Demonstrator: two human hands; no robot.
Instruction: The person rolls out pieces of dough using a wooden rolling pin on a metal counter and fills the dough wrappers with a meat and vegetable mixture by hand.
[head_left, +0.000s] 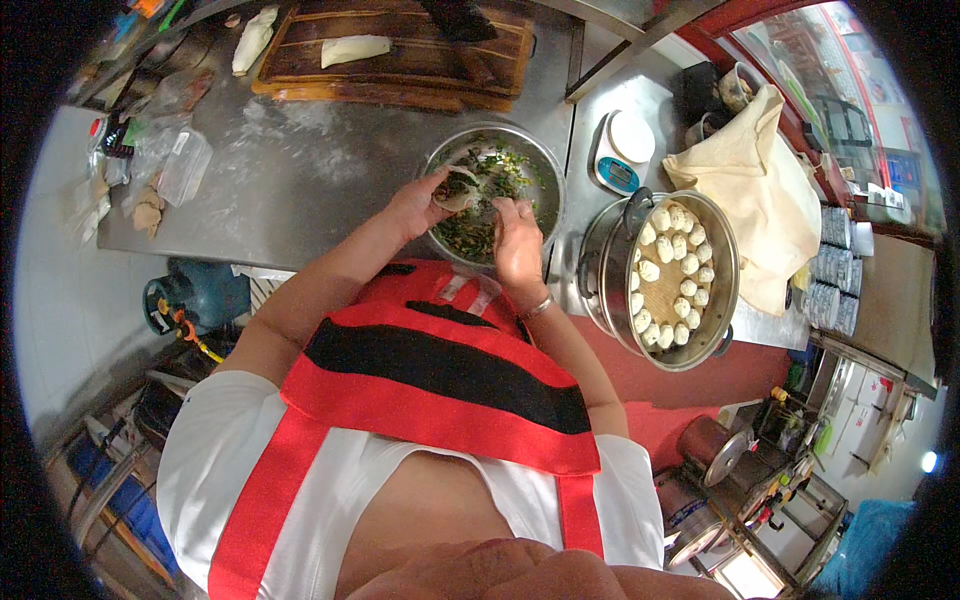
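Observation:
My left hand (421, 208) cups a round dough wrapper (454, 198) with dark green filling in it, above the left side of a steel mixing bowl (556, 176). Chopped green filling (466, 238) lies inside the bowl, with paler bits among the greens. My right hand (517, 238) is over the bowl's near right part, fingers bent and pointing toward the wrapper. Whether those fingers pinch a utensil or some filling cannot be made out. To the right, a steel steamer pot (731, 300) holds many small filled buns (665, 249) set around its lined base.
A wooden board (292, 52) bears a dough roll (356, 50); another dough piece (255, 39) lies to its left. A kitchen scale (624, 150) stands behind the steamer, beside a cream cloth (757, 195). Plastic containers (185, 166) sit far left. A gas cylinder (199, 296) stands below the table.

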